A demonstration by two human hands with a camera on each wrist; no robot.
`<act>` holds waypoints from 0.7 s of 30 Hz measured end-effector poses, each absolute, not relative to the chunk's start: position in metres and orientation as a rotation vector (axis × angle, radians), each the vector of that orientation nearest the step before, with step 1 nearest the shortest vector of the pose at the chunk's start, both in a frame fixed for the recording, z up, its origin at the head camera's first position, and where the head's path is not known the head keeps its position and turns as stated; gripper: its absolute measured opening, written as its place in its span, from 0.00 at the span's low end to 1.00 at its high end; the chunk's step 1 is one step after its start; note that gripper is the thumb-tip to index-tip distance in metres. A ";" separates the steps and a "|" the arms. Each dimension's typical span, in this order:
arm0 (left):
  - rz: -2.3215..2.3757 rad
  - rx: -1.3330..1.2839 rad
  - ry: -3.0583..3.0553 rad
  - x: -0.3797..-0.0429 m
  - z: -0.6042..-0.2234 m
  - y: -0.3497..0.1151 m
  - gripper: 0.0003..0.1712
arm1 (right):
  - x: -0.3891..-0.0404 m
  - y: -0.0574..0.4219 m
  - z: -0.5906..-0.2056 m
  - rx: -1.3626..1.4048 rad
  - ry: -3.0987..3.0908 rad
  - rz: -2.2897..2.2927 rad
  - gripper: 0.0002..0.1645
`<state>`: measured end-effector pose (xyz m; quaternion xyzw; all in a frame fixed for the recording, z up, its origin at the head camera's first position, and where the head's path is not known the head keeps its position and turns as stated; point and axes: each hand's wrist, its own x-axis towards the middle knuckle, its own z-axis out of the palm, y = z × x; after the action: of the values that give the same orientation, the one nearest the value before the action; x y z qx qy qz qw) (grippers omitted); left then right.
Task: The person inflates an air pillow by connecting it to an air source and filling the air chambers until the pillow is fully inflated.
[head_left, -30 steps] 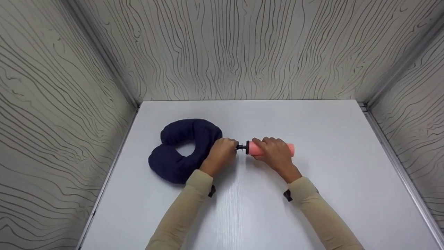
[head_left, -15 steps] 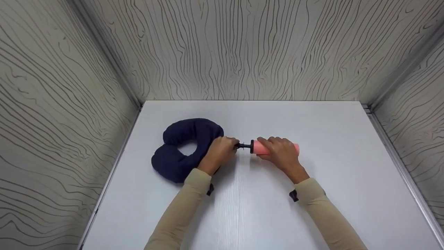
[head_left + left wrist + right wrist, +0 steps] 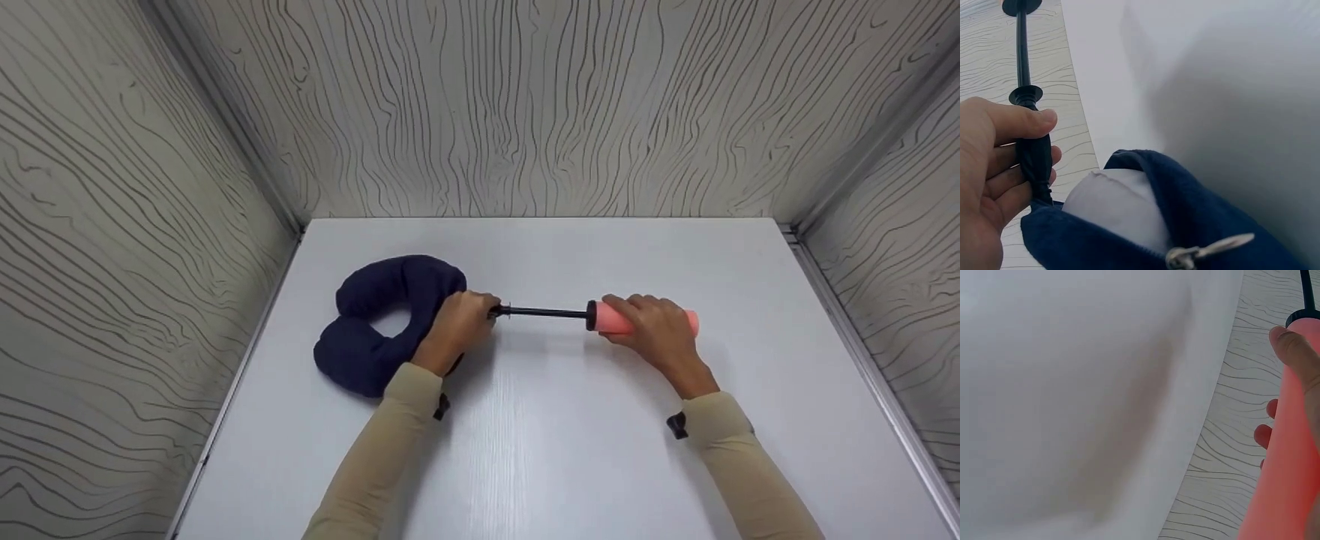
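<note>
A navy U-shaped neck pillow (image 3: pixel 375 360) lies on the white table, its rounded back beside my left hand (image 3: pixel 459 322). That hand grips the black end (image 3: pixel 1034 160) of a hand pump, at the pillow's edge. In the left wrist view the cover is unzipped, with a white inner part (image 3: pixel 1120 208) bulging out near a metal zipper pull (image 3: pixel 1224 244). My right hand (image 3: pixel 658 337) is wrapped round the pump's pink barrel (image 3: pixel 611 318). A long stretch of thin black rod (image 3: pixel 551 312) shows between the hands. Where the pump's end meets the pillow is partly hidden.
The white table (image 3: pixel 555 450) runs under both forearms. Pale panels with dark wavy wood-grain lines stand at the back (image 3: pixel 480 112), left (image 3: pixel 112 262) and right (image 3: pixel 900 210), with grey metal strips along the edges.
My right hand has pulled the pink barrel to the right, and much more of the black rod is exposed. My left hand and the pillow have shifted slightly left.
</note>
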<state>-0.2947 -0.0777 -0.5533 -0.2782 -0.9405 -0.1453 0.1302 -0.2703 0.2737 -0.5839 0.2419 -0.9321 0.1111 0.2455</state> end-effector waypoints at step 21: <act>-0.291 -0.860 -2.719 -0.286 -0.554 -0.051 0.03 | -0.274 0.185 -0.587 0.704 -2.517 0.215 0.37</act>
<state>-0.2857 -0.0506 -0.5540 -0.2971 -0.9396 -0.1004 0.1373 -0.2741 0.1848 -0.5872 0.2595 -0.9276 0.0791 0.2566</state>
